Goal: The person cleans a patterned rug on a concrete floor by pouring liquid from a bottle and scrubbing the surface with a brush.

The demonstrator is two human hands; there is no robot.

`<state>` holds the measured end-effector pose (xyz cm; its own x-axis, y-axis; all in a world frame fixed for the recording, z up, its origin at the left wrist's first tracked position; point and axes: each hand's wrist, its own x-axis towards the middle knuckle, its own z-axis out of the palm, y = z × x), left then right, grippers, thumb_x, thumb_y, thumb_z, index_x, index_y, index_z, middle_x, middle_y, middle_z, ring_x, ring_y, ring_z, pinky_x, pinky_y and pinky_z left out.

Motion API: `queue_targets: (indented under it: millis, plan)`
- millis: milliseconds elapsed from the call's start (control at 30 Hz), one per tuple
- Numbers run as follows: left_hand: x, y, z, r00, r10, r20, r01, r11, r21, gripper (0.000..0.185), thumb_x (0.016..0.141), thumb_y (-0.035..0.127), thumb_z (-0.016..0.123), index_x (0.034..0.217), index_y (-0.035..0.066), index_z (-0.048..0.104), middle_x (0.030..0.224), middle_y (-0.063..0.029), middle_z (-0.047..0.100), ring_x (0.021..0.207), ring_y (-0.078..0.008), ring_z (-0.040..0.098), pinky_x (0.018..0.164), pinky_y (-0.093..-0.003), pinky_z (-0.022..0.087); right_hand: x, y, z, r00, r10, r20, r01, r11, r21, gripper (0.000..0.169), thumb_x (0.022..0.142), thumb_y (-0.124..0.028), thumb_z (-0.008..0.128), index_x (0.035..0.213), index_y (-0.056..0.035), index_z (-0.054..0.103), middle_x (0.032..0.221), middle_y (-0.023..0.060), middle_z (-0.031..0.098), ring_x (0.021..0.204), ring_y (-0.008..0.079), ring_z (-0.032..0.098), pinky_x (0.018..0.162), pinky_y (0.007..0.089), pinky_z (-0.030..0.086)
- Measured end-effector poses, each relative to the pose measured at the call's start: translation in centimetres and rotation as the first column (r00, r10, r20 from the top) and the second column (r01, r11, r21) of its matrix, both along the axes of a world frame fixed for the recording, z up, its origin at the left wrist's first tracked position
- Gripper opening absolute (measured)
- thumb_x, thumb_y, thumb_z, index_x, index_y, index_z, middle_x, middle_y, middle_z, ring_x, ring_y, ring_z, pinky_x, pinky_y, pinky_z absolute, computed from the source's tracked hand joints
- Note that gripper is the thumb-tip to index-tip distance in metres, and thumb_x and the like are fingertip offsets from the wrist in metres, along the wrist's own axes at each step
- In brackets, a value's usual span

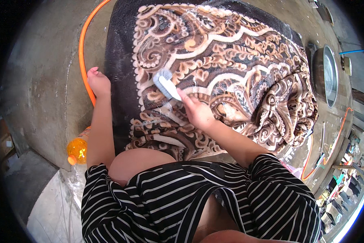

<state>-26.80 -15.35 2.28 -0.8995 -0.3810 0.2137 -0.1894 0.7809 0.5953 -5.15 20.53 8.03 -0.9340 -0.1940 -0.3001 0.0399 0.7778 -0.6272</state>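
Note:
A wet plush blanket [227,57] with a brown, black and cream scroll pattern and a dark border lies spread before me, its right part bunched in folds. My right hand [200,114] grips the white handle of a scrub brush [166,85], whose grey-white bristles are at the blanket's left part. Beyond the dark border on the left, my left hand [99,82] is held with its fingers curled, beside an orange hose [82,51]. Whether it touches the hose I cannot tell. Nothing is seen in that hand.
A plastic bottle of orange-yellow liquid [77,150] lies by my left forearm on the concrete floor [48,91]. A round metal basin [329,76] stands right of the blanket. Thin orange tubing [340,136] runs across the floor at right, near assorted clutter.

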Motion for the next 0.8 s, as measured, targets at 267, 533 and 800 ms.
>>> queue_targets:
  millis: [267,533,800]
  plan:
    - [14.1,12.7,3.3,0.629,-0.695,0.349,0.778,0.572,-0.261,0.044,0.082,0.008,0.067,0.125,0.007,0.056,0.129,-0.0108,0.054,0.12,-0.0296,0.052,0.101,-0.0423,0.041,-12.3,1.2,2.4,0.959,0.145,0.242,-0.236,0.882,0.407,0.068,0.097,0.0,0.041,0.155,-0.0325,0.031,0.143,0.0213,0.049,0.109,0.0327,0.067,0.089,0.04,0.058]
    - [10.1,14.2,3.1,0.514,-0.769,0.381,0.858,0.472,-0.204,0.047,0.08,0.002,0.062,0.126,0.01,0.053,0.126,-0.0084,0.055,0.118,-0.03,0.052,0.098,-0.0433,0.042,-17.5,24.7,-2.1,0.617,-0.787,-0.003,0.659,0.515,0.548,0.06,0.105,-0.044,0.039,0.143,0.001,0.047,0.127,0.0219,0.065,0.118,0.0347,0.063,0.107,0.0426,0.044]
    - [10.4,13.3,3.9,0.461,-0.863,0.208,0.855,0.494,0.156,0.031,0.075,-0.011,0.05,0.097,0.003,0.066,0.098,-0.0162,0.067,0.098,-0.0373,0.061,0.087,-0.0457,0.05,-15.0,0.7,4.4,0.926,-0.111,0.362,-0.024,0.937,0.348,0.057,0.099,-0.01,0.051,0.153,-0.0178,0.037,0.106,0.0167,0.069,0.091,0.0244,0.069,0.078,0.035,0.061]
